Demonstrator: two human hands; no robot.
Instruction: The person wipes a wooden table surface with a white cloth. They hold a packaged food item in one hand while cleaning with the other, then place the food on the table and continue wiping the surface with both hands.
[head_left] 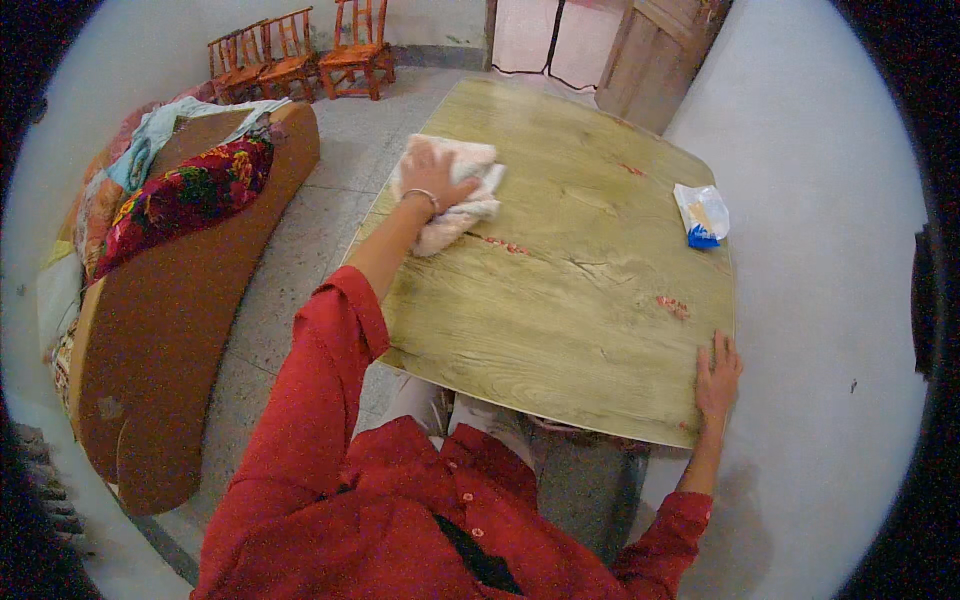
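Pale walls (815, 250) and a grey speckled floor (345, 165) surround you, with reddish-brown low wooden chairs (357, 58) lined up near the far wall. Beyond the table, a weathered brown wooden door (655, 60) stands beside pale pink hanging panels (525, 35) with dark edging. To your left is a long brown sofa (180, 330) with a curved outline, bearing a crimson patterned bundle of fabric (190, 205) and a light blue cloth (150, 150).

Before you spreads a broad, yellowish-green wood-grain table (540, 340) with rounded corners, its right side close to the wall. Red marks (672, 306) show at several spots on its top.

Your left hand (432, 175) lies palm down with fingers spread over a soft, crumpled white-and-pinkish towel (475, 158), pressing it to the tabletop near the left edge; a thin pale bracelet (428, 199) circles that wrist. Whether any fold is pinched beneath the palm, you cannot tell.

Your right hand (718, 378) is unfurled and holds nothing you can see, resting at the table's right edge beside the wall. Farther along that same edge, well apart from the towel, lies a white-and-blue plastic packet (703, 214). Red sleeves (335, 335) cover your upper arms, leaving your forearms partly bare.
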